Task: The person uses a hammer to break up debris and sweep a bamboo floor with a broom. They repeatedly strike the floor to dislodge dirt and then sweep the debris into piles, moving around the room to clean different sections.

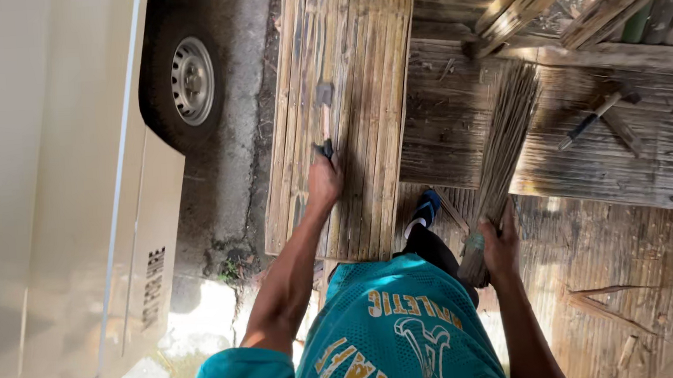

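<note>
My left hand (325, 180) grips a hammer (324, 112) over the bamboo slat panel (342, 95); my right hand (500, 245) clutches a bundle of thin sticks (505, 140). A crooked blow could split a slat or loosen the bundle.

There are no packages and no screens here.

One sign shows. It is a short row of dark letters (154, 287) painted on the side of the pale cream vehicle (56, 190) at the left. The letters sit low on the smooth panel, below and a little left of the dark wheel (187, 81). They run sideways in this view, so the row looks like a thin dark strip going up and down.

The teal shirt (392, 333) at the bottom has a print too: curved yellow-orange letters with white edges, and a white picture under them.
</note>
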`<control>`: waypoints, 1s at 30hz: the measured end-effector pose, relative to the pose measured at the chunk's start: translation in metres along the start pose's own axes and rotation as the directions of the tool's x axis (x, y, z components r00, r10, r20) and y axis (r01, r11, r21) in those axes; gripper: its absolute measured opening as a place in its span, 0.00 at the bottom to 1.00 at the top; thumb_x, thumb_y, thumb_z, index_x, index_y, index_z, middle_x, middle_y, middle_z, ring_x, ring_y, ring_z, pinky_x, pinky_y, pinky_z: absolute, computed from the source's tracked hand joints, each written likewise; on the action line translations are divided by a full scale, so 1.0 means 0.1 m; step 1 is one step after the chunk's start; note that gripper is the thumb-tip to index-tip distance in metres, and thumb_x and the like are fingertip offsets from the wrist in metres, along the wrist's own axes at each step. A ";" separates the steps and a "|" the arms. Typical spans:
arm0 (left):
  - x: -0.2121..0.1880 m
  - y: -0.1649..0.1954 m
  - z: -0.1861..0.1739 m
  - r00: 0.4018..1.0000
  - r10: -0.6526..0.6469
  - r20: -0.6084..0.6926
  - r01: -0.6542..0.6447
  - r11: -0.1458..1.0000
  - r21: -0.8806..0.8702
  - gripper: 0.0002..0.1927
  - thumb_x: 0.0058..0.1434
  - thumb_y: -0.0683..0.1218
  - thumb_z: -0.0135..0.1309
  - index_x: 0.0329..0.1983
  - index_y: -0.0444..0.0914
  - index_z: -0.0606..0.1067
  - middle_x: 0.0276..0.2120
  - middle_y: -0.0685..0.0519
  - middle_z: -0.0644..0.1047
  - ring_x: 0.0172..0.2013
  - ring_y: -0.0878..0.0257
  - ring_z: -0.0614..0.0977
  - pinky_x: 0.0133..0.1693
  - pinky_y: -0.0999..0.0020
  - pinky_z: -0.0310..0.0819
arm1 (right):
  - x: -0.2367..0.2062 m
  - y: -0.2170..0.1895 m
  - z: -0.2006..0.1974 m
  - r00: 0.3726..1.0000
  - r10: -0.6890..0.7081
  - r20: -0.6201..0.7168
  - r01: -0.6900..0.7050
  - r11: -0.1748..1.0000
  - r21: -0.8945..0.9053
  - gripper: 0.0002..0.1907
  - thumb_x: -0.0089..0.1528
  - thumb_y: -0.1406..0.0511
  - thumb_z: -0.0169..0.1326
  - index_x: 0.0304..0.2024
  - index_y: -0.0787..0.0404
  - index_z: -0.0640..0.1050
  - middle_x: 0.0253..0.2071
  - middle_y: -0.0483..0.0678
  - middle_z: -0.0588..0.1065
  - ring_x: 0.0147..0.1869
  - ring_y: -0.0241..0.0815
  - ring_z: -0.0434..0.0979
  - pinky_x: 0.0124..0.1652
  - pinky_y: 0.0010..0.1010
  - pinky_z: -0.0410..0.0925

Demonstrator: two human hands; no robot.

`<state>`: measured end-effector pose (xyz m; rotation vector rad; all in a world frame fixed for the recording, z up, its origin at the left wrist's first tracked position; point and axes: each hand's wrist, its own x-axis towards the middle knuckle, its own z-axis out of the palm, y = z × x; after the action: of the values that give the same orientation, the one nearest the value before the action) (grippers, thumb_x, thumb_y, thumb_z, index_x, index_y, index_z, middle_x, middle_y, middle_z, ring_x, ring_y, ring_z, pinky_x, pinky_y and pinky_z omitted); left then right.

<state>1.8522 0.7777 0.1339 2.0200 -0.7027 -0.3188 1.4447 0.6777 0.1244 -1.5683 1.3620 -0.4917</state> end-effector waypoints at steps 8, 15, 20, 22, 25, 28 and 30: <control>0.52 0.12 0.06 0.994 -0.075 0.077 0.074 0.997 0.010 0.17 0.72 0.49 0.47 0.41 0.30 0.76 0.27 0.38 0.76 0.27 0.45 0.77 0.28 0.49 0.69 | -0.28 -1.14 0.19 0.996 -0.001 0.090 0.019 0.980 -0.196 0.47 0.64 0.58 0.51 0.79 0.55 0.44 0.69 0.62 0.66 0.53 0.52 0.80 0.44 0.41 0.77; 0.55 0.15 -0.16 0.979 -0.202 0.002 0.195 0.945 -0.264 0.15 0.73 0.49 0.46 0.45 0.33 0.76 0.24 0.52 0.74 0.20 0.64 0.71 0.20 0.60 0.65 | 0.15 -1.71 0.68 0.898 0.051 0.437 0.080 0.957 -0.277 0.48 0.62 0.53 0.51 0.78 0.45 0.42 0.67 0.62 0.68 0.50 0.53 0.84 0.44 0.43 0.80; -0.03 0.00 -0.31 0.993 -0.116 0.018 0.117 0.977 -0.180 0.14 0.73 0.50 0.46 0.46 0.33 0.74 0.22 0.52 0.72 0.20 0.63 0.71 0.21 0.63 0.66 | 0.53 -1.40 0.97 0.780 -0.338 0.527 0.445 0.891 -0.087 0.39 0.71 0.56 0.50 0.80 0.48 0.49 0.81 0.64 0.48 0.74 0.59 0.65 0.59 0.42 0.73; -0.33 -0.14 -0.36 0.993 -0.072 0.098 0.083 0.990 -0.114 0.14 0.72 0.51 0.46 0.44 0.34 0.74 0.21 0.51 0.72 0.20 0.61 0.73 0.22 0.61 0.68 | 0.65 -1.19 0.89 0.906 -0.004 0.423 0.079 0.984 -0.160 0.38 0.71 0.55 0.47 0.81 0.44 0.49 0.80 0.61 0.51 0.71 0.62 0.67 0.55 0.43 0.74; -0.80 -0.31 -0.38 0.990 -0.007 0.143 0.018 0.997 -0.078 0.17 0.70 0.53 0.48 0.40 0.33 0.74 0.19 0.49 0.74 0.20 0.58 0.77 0.25 0.58 0.72 | 0.74 -0.89 0.56 0.970 0.219 0.105 -0.210 0.974 -0.088 0.41 0.69 0.55 0.48 0.80 0.46 0.47 0.69 0.62 0.61 0.57 0.55 0.73 0.46 0.42 0.77; -1.03 -0.31 -0.36 0.939 -0.151 0.309 0.112 0.984 0.141 0.21 0.73 0.54 0.50 0.34 0.32 0.75 0.18 0.43 0.71 0.20 0.54 0.74 0.28 0.53 0.67 | 0.64 -0.69 0.20 0.982 0.163 -0.094 -0.156 0.985 0.073 0.43 0.67 0.55 0.49 0.79 0.49 0.46 0.58 0.63 0.71 0.42 0.47 0.79 0.36 0.41 0.79; -0.90 -0.19 -0.30 0.944 -0.169 0.282 0.144 0.984 0.105 0.18 0.73 0.53 0.49 0.38 0.33 0.75 0.18 0.45 0.72 0.21 0.55 0.76 0.27 0.55 0.69 | 0.48 -0.65 0.08 0.990 0.136 -0.033 -0.136 0.991 -0.004 0.45 0.66 0.55 0.50 0.79 0.50 0.45 0.51 0.63 0.77 0.32 0.42 0.83 0.29 0.40 0.81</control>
<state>1.8011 0.8600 0.1281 2.1367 -0.7452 -0.7018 1.4995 0.6307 0.1627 -1.4666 1.4855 -0.4319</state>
